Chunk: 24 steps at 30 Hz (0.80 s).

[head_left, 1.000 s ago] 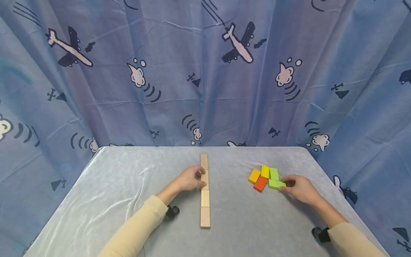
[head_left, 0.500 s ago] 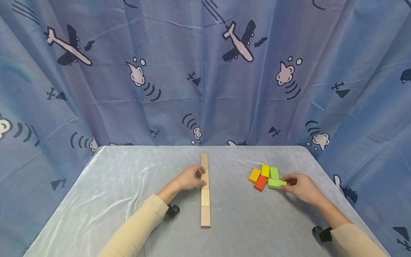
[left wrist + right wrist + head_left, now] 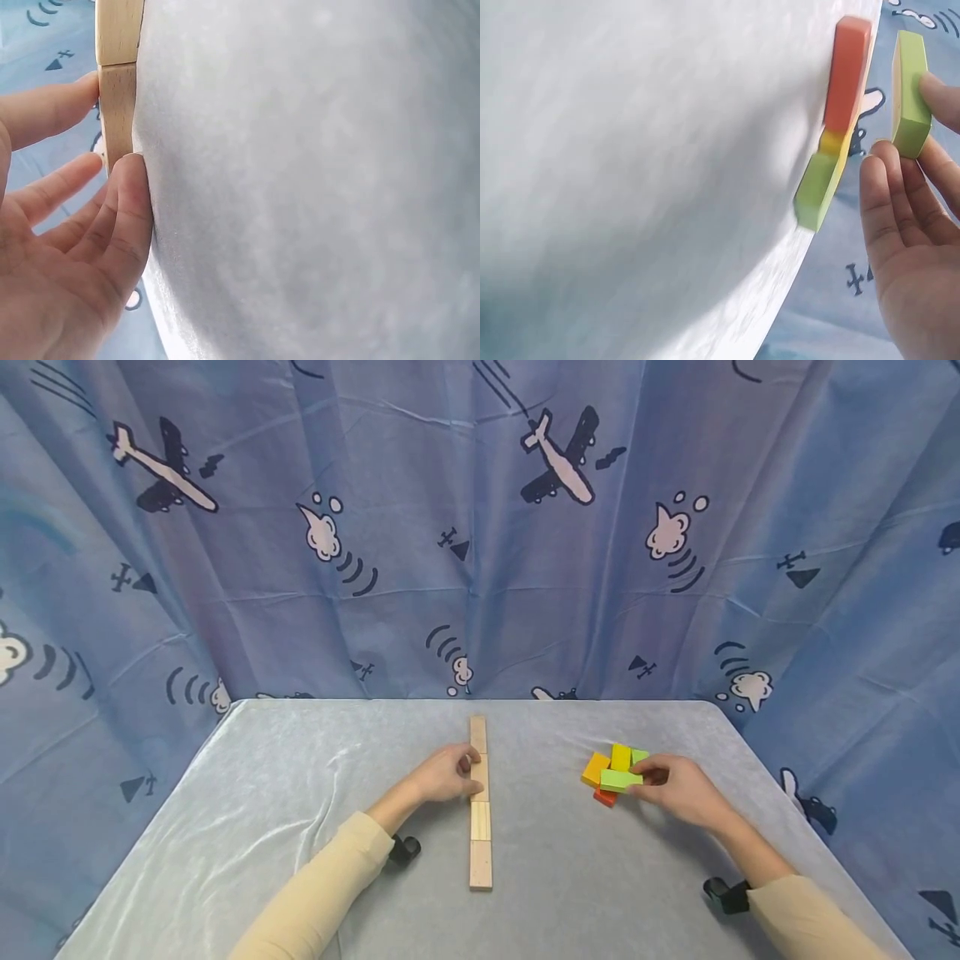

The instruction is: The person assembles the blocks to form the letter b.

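- Pinching a light-green block point(image 3: 618, 782), the right hand point(image 3: 686, 789) holds it above the table point(image 3: 555, 860).
- The left hand point(image 3: 441, 776), fingers curled, grips a plain wooden block point(image 3: 482, 774).

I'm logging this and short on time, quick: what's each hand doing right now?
Left hand: closed, pinching a wooden block by its sides.
Right hand: closed, holding a green block up off the table.

long cream sleeves point(image 3: 311, 893) with plain cuffs; small black device point(image 3: 726, 896) at each wrist
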{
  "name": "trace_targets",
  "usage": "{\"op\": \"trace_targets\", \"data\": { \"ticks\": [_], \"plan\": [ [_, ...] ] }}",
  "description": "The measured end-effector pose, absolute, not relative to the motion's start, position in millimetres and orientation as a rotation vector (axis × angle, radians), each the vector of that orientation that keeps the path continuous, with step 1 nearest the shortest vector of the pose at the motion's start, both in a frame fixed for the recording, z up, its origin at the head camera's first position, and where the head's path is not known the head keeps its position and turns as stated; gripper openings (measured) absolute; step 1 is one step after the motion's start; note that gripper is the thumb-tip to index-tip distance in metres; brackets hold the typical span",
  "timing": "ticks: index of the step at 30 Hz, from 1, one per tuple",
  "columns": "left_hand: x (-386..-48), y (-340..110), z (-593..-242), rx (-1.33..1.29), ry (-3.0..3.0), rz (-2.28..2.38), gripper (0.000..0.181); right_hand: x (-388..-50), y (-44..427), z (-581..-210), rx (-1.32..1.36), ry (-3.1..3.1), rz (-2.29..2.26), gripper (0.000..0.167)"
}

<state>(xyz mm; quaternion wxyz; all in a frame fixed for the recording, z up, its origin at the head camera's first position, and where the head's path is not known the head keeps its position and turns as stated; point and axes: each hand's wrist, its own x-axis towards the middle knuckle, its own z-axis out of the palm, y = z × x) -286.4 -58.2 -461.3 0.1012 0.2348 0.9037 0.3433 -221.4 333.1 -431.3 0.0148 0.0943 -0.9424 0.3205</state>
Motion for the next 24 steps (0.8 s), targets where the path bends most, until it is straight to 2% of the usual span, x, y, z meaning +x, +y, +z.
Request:
{"op": "trace_targets", "data": {
  "ticks": [24],
  "plan": [
    [-287.3, -59.1, -462.5, 0.723, 2.676, 1.012, 0.04, -245.8, 264.4, -431.0, 0.412, -2.914, 1.165, 0.035]
  ]
}}
